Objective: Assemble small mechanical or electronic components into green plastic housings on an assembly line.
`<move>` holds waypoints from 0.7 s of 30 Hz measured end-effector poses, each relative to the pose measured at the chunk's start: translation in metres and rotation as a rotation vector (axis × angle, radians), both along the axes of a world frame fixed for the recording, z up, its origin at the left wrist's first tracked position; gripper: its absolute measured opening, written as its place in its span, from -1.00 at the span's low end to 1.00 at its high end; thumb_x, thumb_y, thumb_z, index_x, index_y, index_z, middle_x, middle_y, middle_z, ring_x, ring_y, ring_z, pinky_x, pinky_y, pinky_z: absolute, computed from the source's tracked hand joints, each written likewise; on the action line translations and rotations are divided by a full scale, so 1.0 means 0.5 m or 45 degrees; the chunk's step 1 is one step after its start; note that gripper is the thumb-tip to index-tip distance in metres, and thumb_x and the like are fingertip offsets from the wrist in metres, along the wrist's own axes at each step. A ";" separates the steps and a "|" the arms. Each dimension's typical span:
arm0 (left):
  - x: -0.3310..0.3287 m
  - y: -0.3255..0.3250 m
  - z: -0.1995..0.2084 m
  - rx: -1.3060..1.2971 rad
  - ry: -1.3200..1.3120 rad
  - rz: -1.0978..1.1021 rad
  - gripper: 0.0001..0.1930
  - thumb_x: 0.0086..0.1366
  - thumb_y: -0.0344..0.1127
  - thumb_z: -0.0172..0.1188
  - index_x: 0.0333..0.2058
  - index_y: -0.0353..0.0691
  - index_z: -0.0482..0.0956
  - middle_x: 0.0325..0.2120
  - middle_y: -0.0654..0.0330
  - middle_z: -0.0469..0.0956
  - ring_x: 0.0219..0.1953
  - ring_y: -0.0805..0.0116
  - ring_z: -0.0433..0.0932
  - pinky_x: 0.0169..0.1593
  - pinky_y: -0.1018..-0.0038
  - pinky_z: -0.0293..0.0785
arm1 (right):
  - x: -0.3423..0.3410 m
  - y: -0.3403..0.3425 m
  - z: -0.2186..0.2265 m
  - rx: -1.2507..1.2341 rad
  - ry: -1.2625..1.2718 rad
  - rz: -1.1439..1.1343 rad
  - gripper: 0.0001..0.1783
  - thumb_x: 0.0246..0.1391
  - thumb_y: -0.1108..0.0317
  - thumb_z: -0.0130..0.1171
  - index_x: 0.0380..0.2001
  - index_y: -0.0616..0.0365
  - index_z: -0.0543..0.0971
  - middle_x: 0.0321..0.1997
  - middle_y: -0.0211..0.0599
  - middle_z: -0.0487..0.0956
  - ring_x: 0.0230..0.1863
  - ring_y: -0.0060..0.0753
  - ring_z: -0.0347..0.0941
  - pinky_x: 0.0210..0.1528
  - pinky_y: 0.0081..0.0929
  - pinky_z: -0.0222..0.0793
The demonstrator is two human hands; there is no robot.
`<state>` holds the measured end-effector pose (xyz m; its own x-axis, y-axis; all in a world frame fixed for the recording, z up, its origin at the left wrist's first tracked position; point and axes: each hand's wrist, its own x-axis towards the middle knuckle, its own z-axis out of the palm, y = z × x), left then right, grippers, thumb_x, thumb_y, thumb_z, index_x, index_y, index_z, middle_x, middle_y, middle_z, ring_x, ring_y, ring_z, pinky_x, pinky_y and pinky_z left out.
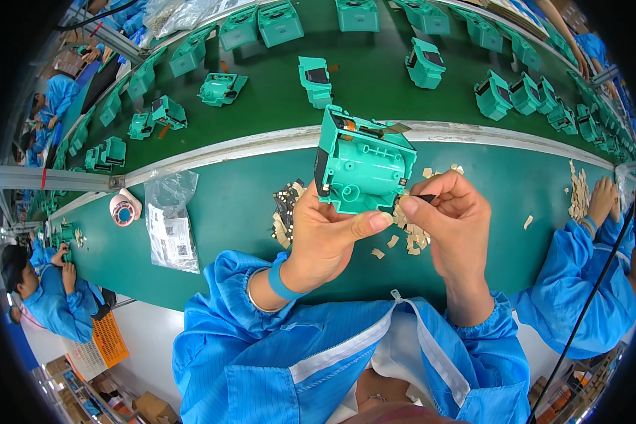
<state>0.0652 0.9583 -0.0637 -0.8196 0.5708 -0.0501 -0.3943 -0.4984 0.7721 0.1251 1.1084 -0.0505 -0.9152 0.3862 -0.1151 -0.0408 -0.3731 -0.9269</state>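
Observation:
My left hand (332,230) is closed around a teal plastic housing (371,169), its thumb along the lower edge. The housing is tilted with its hollow inside toward me; a coppery part and a dark flap show along its top. At its lower right corner my right hand (456,219) pinches a small black piece (425,198), mostly hidden by the fingers. Whether this piece touches the housing I cannot tell. Beneath the hands, small beige pieces (413,239) lie scattered on the green table (247,177). A heap of black and beige bits (284,212) lies left of my left hand.
Beyond a pale rail (240,147), more teal housings (315,81) stand in rows on a green belt (374,56). A clear plastic bag (171,222) and a tape roll (125,209) lie to the left. Co-workers sit at both sides, one sleeve (579,283) close at right.

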 end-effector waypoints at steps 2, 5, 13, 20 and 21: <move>0.002 0.002 -0.003 0.002 0.001 0.000 -0.53 0.03 -0.64 0.27 -0.06 -0.29 0.37 -0.17 0.10 0.53 -0.14 0.35 0.55 -0.06 0.42 0.52 | 0.001 0.002 0.002 -0.005 -0.002 0.005 -0.84 -0.11 0.63 0.27 -0.47 0.27 0.47 -0.43 -0.30 0.56 -0.45 -0.69 0.45 -0.42 -0.75 0.37; 0.004 0.005 -0.006 -0.006 0.017 -0.004 -0.53 0.03 -0.65 0.26 -0.06 -0.30 0.36 -0.16 0.09 0.53 -0.14 0.34 0.55 -0.06 0.41 0.54 | 0.003 0.004 0.001 0.000 -0.008 0.011 -0.84 -0.10 0.63 0.27 -0.47 0.27 0.47 -0.44 -0.31 0.55 -0.45 -0.69 0.45 -0.43 -0.75 0.37; 0.011 0.017 -0.005 -0.010 0.047 0.022 -0.53 0.03 -0.67 0.24 -0.05 -0.32 0.35 -0.17 0.06 0.53 -0.16 0.31 0.56 -0.11 0.38 0.59 | 0.009 0.013 -0.005 0.028 -0.024 0.003 -0.84 -0.10 0.63 0.26 -0.47 0.27 0.46 -0.44 -0.32 0.55 -0.46 -0.70 0.45 -0.43 -0.76 0.38; 0.018 0.028 0.005 -0.068 0.070 0.041 -0.56 0.03 -0.66 0.25 -0.08 -0.35 0.39 -0.19 0.07 0.54 -0.18 0.34 0.56 -0.12 0.41 0.58 | 0.010 0.023 -0.003 -0.012 -0.039 0.022 -0.81 -0.11 0.64 0.26 -0.41 0.27 0.46 -0.42 -0.31 0.54 -0.42 -0.67 0.47 -0.41 -0.75 0.39; 0.020 0.029 0.001 -0.051 0.051 0.056 -0.58 0.03 -0.65 0.24 -0.09 -0.35 0.41 -0.20 0.08 0.55 -0.19 0.36 0.56 -0.12 0.42 0.55 | 0.011 0.026 -0.006 -0.032 -0.053 0.041 -0.79 -0.12 0.64 0.27 -0.40 0.27 0.46 -0.42 -0.32 0.54 -0.41 -0.66 0.48 -0.41 -0.75 0.40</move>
